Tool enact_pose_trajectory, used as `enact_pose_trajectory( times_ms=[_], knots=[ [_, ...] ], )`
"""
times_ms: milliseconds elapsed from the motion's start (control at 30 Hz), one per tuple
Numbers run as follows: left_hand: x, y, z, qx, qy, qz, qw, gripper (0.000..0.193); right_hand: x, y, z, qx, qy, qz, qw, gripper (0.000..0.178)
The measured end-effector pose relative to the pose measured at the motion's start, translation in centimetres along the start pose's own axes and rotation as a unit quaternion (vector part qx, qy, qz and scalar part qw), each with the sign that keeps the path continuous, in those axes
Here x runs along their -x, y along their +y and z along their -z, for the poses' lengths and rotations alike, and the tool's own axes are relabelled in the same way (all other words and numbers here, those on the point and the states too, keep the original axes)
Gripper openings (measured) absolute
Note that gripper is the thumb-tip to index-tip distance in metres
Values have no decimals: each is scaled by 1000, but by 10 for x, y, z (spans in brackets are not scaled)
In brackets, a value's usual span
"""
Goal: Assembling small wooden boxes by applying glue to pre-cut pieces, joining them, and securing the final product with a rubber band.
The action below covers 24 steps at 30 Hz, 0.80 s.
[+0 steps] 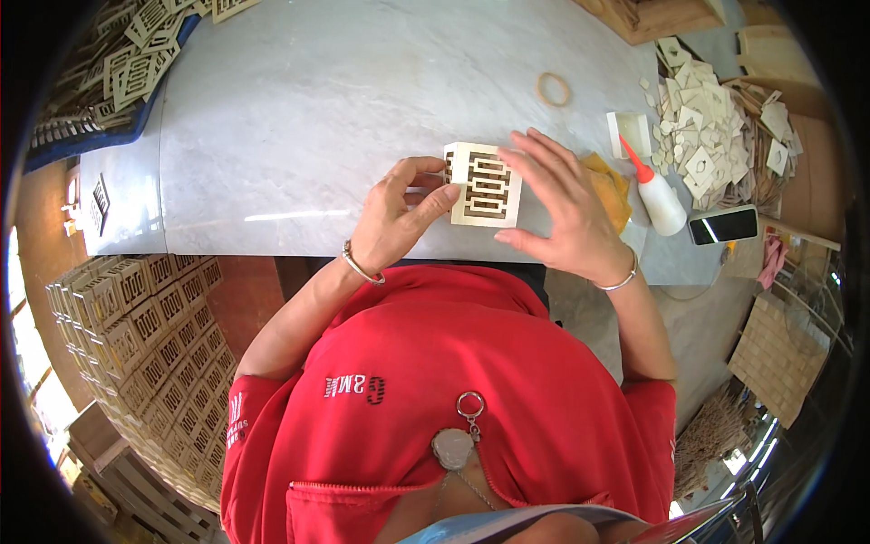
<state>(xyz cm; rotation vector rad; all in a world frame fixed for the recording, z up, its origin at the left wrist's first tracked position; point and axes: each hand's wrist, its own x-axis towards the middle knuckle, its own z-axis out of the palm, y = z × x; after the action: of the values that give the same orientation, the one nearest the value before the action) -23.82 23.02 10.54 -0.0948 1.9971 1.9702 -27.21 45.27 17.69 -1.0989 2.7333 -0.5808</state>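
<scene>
Glue bottle [659, 198] stands right of centre; phone [723, 225] just beside it, wooden offcuts [716, 136] behind, tape ring [553, 89] farther left.

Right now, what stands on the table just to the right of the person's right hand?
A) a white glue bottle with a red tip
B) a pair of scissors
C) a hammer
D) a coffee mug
A: a white glue bottle with a red tip stands beside the right hand, near a dark phone.
</scene>
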Motion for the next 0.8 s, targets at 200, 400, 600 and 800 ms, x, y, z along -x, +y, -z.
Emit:
enact_pose_trajectory(
  times_ms=[200,400,600,800],
  knots=[
    [-1,6,-1,-12,2,14,1000,46,25,17,-47,-467,94,-239,846,61],
    [3,3,-3,-26,5,1,1000,45,21,6,-51,-528,80,-262,804,53],
    [20,-4,-5,-51,14,-3,999,38,36,-11,-62,-562,85,-277,775,47],
    [65,-8,-9,-38,9,42,998,36,66,-47,-78,-590,97,-272,754,47]
  ],
)
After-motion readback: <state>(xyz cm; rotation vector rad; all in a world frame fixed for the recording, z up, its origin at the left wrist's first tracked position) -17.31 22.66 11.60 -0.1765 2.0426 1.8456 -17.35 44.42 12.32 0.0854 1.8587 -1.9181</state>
